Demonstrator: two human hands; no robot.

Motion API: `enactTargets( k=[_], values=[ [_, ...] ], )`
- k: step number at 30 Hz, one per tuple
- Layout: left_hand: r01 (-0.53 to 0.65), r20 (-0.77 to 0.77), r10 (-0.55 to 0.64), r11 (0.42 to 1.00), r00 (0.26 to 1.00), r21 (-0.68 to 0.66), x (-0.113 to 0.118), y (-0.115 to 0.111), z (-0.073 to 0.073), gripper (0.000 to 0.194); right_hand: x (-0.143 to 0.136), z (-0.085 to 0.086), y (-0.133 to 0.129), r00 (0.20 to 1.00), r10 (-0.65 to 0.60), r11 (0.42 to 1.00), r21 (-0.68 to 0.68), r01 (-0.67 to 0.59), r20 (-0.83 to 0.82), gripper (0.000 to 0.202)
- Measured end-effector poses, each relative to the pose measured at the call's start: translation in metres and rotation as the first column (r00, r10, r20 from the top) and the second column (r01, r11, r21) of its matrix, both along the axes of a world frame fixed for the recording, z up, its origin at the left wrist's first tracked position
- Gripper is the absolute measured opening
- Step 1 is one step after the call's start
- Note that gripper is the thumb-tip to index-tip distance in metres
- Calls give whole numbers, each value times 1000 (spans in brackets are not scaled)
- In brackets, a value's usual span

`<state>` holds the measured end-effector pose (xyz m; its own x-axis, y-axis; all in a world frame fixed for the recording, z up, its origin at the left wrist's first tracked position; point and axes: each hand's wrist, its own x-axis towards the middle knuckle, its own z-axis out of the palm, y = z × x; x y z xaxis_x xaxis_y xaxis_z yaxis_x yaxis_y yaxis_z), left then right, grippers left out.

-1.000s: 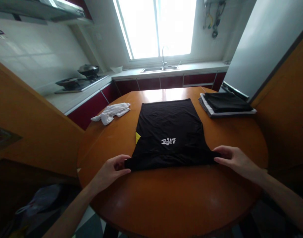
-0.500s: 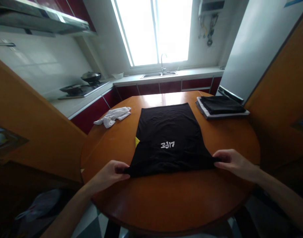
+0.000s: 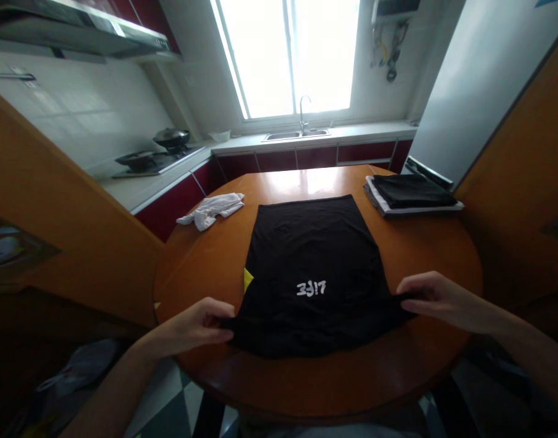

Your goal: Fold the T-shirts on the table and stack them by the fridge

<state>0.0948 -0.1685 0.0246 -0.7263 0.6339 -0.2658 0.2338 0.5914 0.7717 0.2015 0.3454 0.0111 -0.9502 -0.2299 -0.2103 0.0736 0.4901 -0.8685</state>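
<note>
A black T-shirt (image 3: 313, 249) lies spread on the round wooden table (image 3: 315, 389), its white lettering upside down to me. My left hand (image 3: 194, 325) pinches the near left corner of the cloth between thumb and fingers. On the other side, my right hand (image 3: 443, 298) grips the near right corner the same way. Between both hands the near edge is drawn taut and slightly raised, with a fold of fabric sagging below it toward me. A small yellow patch (image 3: 247, 279) shows at the shirt's left side.
A crumpled white cloth (image 3: 213, 210) sits at the table's far left. A stack of folded dark and white clothes (image 3: 413, 191) rests at the far right. Beyond are a counter with a sink (image 3: 283, 136) and a pan (image 3: 172, 139) on the stove.
The shirt has been pulled toward me, its lettering and yellow patch now nearer. Its near edge has lifted, and a fold now hangs below. Both hands keep their hold.
</note>
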Motion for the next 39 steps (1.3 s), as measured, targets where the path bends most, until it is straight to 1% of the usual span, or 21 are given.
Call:
enactTargets(
  k=[3,6,8,9,11,12,14,17,19,22,25,27,28,30,31,32,33,34,36,37,39],
  values=[
    [24,58,-25,1000,998,6,-22,9,16,44,-23,9,3,994,-52,998,-29,49,-92,49],
    [-89,-51,93,993,994,76,-50,9,27,44,-47,21,13,970,-123,992,-65,112,-209,48],
    [-179,-111,198,971,974,158,-74,10,26,45,-68,26,19,939,-202,979,-87,185,-279,48],
    [-220,-128,247,956,960,193,-87,12,23,46,-80,25,21,922,-240,970,-98,220,-304,47],
    [-287,-141,322,932,936,221,-115,19,10,50,-108,19,22,903,-289,957,-107,269,-319,44],
    [-307,-140,342,926,929,219,-128,24,2,52,-122,14,22,899,-307,952,-103,289,-311,42],
    [-318,-111,343,927,933,199,-152,35,-16,55,-148,-1,19,906,-324,946,-64,319,-273,38],
    [-309,-64,322,938,945,159,-176,43,-37,55,-174,-24,17,916,-334,940,-4,342,-221,30],
    [-314,-61,323,940,944,132,-181,43,-44,53,-181,-35,19,918,-336,938,9,346,-209,25],
    [-348,-91,362,926,928,145,-178,41,-47,55,-181,-44,23,906,-362,928,6,372,-218,24],
    [-399,-154,421,904,894,155,-171,43,-43,64,-177,-48,23,892,-389,919,-24,394,-231,27],
    [-432,-194,452,892,871,137,-165,44,-40,71,-175,-49,21,877,-417,906,-31,422,-239,31],
    [-452,-225,470,883,854,129,-162,44,-39,74,-173,-49,20,862,-441,892,-15,452,-248,33],
    [-504,-307,514,856,801,119,-151,41,-36,76,-168,-47,18,818,-492,845,63,531,-296,34],
    [-524,-340,527,845,779,111,-144,38,-34,73,-162,-46,18,795,-508,815,115,568,-330,33],
    [-531,-355,526,842,773,93,-134,35,-31,68,-155,-44,18,781,-509,790,165,591,-362,29],
    [-523,-344,511,850,788,66,-123,32,-29,62,-145,-43,18,779,-496,776,207,596,-384,24],
    [-500,-310,485,865,818,33,-111,29,-26,55,-134,-42,17,790,-475,777,236,584,-388,20],
    [-431,-216,416,902,883,-27,-85,24,-21,47,-108,-40,15,835,-426,813,258,522,-347,24],
    [-405,-180,390,913,903,-49,-73,22,-20,44,-95,-40,14,860,-402,836,258,485,-314,28],
    [-384,-142,373,921,917,-64,-55,23,-19,42,-73,-41,10,896,-365,872,246,424,-253,35]
  ],
)
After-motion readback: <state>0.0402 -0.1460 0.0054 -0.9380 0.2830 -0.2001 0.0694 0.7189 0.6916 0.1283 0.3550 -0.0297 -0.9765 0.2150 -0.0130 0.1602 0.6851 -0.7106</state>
